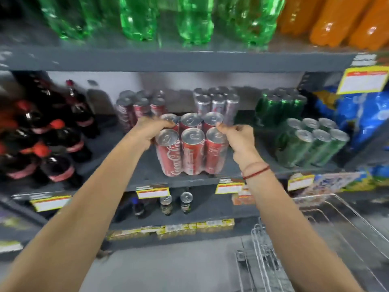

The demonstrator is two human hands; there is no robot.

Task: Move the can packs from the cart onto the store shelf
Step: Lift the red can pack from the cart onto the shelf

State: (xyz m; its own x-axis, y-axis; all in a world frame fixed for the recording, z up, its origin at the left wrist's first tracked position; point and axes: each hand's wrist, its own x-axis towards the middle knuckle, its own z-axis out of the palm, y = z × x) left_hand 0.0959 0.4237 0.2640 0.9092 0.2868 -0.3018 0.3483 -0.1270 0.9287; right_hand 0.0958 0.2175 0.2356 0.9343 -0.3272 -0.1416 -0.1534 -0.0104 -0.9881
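A shrink-wrapped pack of red cola cans (190, 153) stands upright near the front edge of the grey middle shelf (147, 165). My left hand (148, 131) grips the pack's upper left side. My right hand (236, 137) pinches its upper right corner at the can tops. Behind it stand another red can pack (134, 108) and a silver can pack (217, 102). Two green can packs (309, 142) sit to the right on the same shelf. The wire cart (315, 239) is at the lower right; no packs show inside it.
Dark cola bottles (48, 135) fill the shelf's left part. Blue wrapped packs (357, 119) stand at the right. Green and orange bottles (189, 20) line the shelf above. Single cans (185, 202) stand on the lower shelf. Yellow price tags (152, 192) hang on the shelf edges.
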